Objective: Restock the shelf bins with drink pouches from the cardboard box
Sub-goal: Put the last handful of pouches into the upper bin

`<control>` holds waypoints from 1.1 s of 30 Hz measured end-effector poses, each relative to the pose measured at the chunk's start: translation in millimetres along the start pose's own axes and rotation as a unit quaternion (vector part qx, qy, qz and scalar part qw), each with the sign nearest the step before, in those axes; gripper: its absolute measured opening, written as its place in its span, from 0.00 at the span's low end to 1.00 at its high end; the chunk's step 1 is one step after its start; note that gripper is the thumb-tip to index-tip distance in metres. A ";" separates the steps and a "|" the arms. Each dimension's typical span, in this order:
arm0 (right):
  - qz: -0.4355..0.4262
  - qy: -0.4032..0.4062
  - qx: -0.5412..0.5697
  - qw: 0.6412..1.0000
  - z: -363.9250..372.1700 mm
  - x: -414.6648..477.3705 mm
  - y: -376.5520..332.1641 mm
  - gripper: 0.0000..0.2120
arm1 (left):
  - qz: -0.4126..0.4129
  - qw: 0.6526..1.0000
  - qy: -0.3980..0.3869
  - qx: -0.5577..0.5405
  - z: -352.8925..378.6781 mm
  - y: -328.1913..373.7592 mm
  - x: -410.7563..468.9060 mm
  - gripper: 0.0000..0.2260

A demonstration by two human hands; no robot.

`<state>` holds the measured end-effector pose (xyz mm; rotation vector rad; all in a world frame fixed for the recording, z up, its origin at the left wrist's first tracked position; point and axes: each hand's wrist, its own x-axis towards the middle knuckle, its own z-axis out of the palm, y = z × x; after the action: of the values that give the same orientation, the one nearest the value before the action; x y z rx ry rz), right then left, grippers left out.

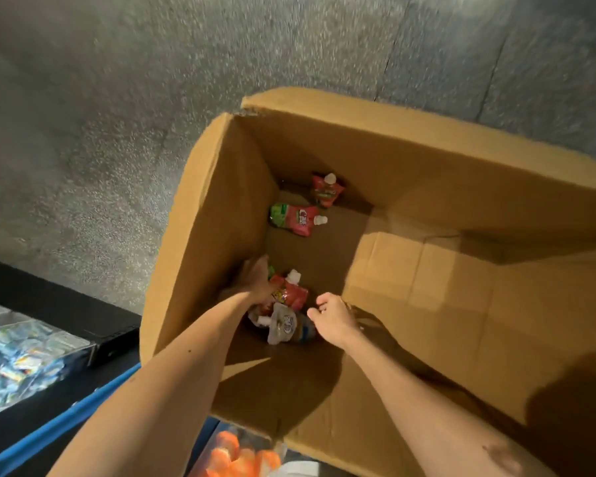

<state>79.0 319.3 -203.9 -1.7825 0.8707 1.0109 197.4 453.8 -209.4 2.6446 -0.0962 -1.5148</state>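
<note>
The big brown corrugated cardboard box stood open on a speckled grey floor, nearly empty, with most of its bottom bare. At the lower left a clear shelf bin of blue-and-white packets sat on dark shelving with a blue front edge. A second bin of orange packets showed just below the box's near wall.

Both bare forearms stretched down into the near left corner of the box. The left hand lay back-up against a red drink pouch with a white spout cap. Its fingers were hidden under it, so I could not tell whether they were closed round the pouch. The right hand hung just beside a pale grey-white spouted pouch, fingers loosely half-curled with nothing visible in them. These two pouches lay touching in a small heap. Farther in and apart from the heap, a red-and-green pouch lay flat, and a small red corner pouch stood upright.

This looked like the gathering step, late in the job. It would go best with each soft pouch taken by its body rather than its cap, one per hand. The heap should come first, then the two far pouches with a deeper lean.
</note>
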 end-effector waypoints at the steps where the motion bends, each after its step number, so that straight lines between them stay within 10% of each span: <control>1: 0.014 -0.002 0.011 1.000 6.4 12.8 -2.3 0.18 | 0.013 0.999 -0.007 0.036 5.6 -1.2 8.3 0.32; 5: 0.097 -0.028 0.058 0.993 23.2 39.8 -9.1 0.26 | 0.060 0.965 -0.011 0.256 17.6 4.2 25.1 0.31; 11: 0.155 -0.041 0.120 0.980 31.8 49.5 -7.0 0.25 | 0.104 0.949 -0.020 0.298 22.7 -1.0 35.5 0.31; 17: 0.136 -0.043 0.232 0.962 10.2 51.8 13.1 0.17 | 0.101 0.994 -0.043 0.016 16.7 14.8 30.3 0.29; 24: 0.056 -0.031 0.354 0.933 -40.3 58.7 20.7 0.21 | 0.099 0.950 0.000 -0.297 3.6 44.7 20.7 0.08; 33: 0.084 -0.067 0.093 0.990 -40.7 29.7 60.2 0.19 | -0.008 0.990 0.010 -0.141 9.4 30.7 18.9 0.05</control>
<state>50.8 255.7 -240.1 -1.4881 1.0078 1.1053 198.6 421.0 -226.9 2.4409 0.1317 -1.3898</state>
